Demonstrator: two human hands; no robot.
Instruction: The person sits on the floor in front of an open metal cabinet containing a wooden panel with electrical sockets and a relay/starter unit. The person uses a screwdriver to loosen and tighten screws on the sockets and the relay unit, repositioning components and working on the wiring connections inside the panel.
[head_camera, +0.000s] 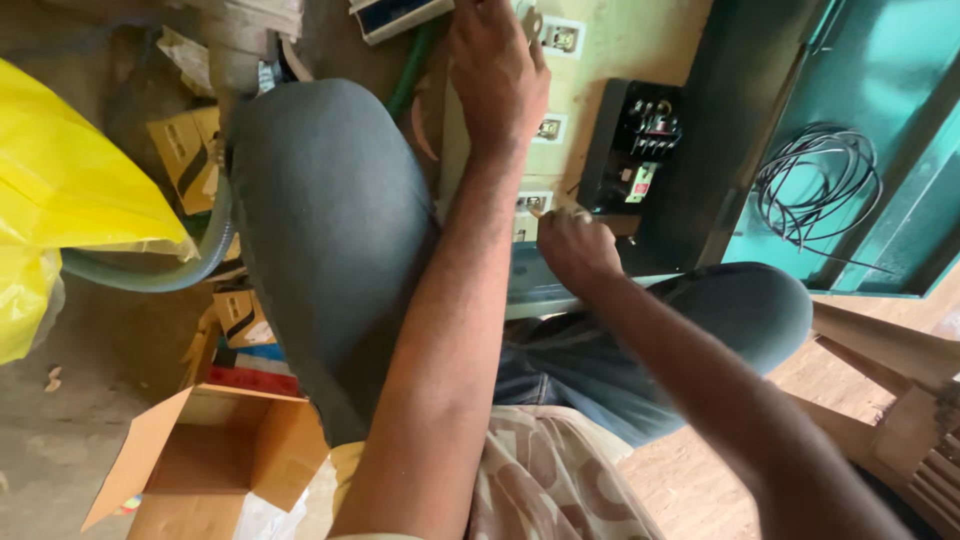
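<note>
A pale wooden board (640, 45) lies in front of my knees, carrying small white sockets (560, 38) and a black switch box (635, 140). My left hand (492, 70) reaches over my raised knee (330, 220) and presses flat on the upper part of the board, fingers spread near a socket. My right hand (572, 250) is closed at the board's near edge, next to a lower socket (533, 203); something small appears pinched in its fingers, but I cannot make out what. A grey metal channel (530, 290) runs under that hand.
A coil of black wire (815, 180) lies against a teal metal panel (880, 90) at right. A yellow plastic bag (70, 190), a grey hose (170, 270), small cartons (190, 145) and an open cardboard box (210, 460) crowd the left. Wooden furniture (890, 380) stands lower right.
</note>
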